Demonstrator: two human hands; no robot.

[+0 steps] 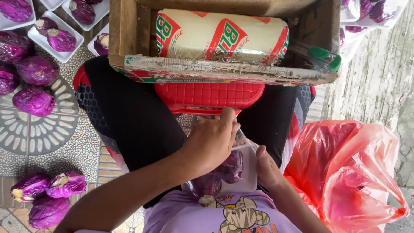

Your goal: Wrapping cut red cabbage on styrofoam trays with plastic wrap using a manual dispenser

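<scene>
Below me the floor is pebble-patterned tile with a round grey slotted drain cover set into it on my left; on my right it turns to rough weathered grey concrete. I'm seated on a low red plastic stool with a grid-moulded top, and a worn wooden crate with a frayed cardboard-lined front edge sits just ahead of it. Light is flat, even daylight with soft shadows.

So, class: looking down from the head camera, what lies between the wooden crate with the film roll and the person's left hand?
In the head view, a red plastic stool lies between the wooden crate and the left hand.
</scene>
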